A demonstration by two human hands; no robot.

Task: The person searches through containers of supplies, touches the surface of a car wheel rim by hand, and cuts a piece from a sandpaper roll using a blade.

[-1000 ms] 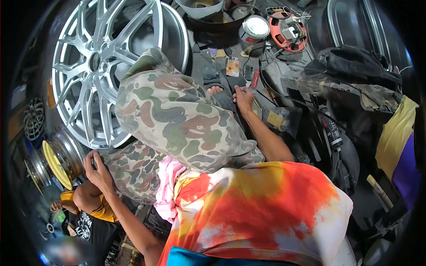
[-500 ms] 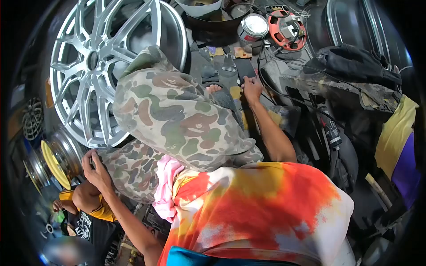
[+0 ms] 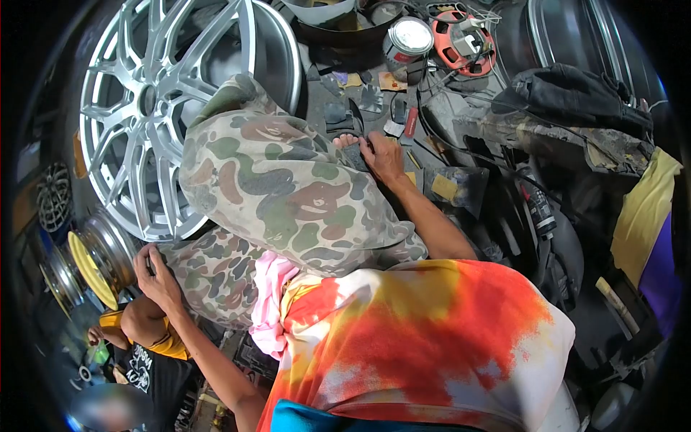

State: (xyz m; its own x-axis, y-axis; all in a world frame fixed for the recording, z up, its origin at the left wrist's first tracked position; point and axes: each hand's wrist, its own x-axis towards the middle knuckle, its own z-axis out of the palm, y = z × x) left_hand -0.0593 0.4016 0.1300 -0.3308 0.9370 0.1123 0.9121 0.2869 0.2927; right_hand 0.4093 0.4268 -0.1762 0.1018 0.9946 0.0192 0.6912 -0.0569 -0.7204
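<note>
My right hand (image 3: 381, 157) is closed beside my bare toes (image 3: 345, 141), fingers pinching a thin dark sheet (image 3: 357, 115) that looks like sandpaper. The sheet is seen almost edge-on, and part of it is hidden by the fingers. My left hand (image 3: 158, 279) rests at the knee of my camouflage trousers (image 3: 288, 187), its fingers loosely bent and apart, with nothing in them. Just above that hand is the lower edge of a large silver alloy wheel (image 3: 149, 101), which leans against my other leg.
Dark and tan scraps (image 3: 371, 99), a red block (image 3: 411, 122) and a tin can (image 3: 409, 42) lie ahead. Behind them is an orange cable reel (image 3: 464, 47) with loose cords. A black cap (image 3: 568, 99) sits at right. Another person (image 3: 147, 324) is at lower left, near a yellow-rimmed wheel (image 3: 90, 270).
My right hand has moved left and toward me with the dark sheet, which has turned edge-on. The red block now shows where the sheet was. My left hand has stayed in place.
</note>
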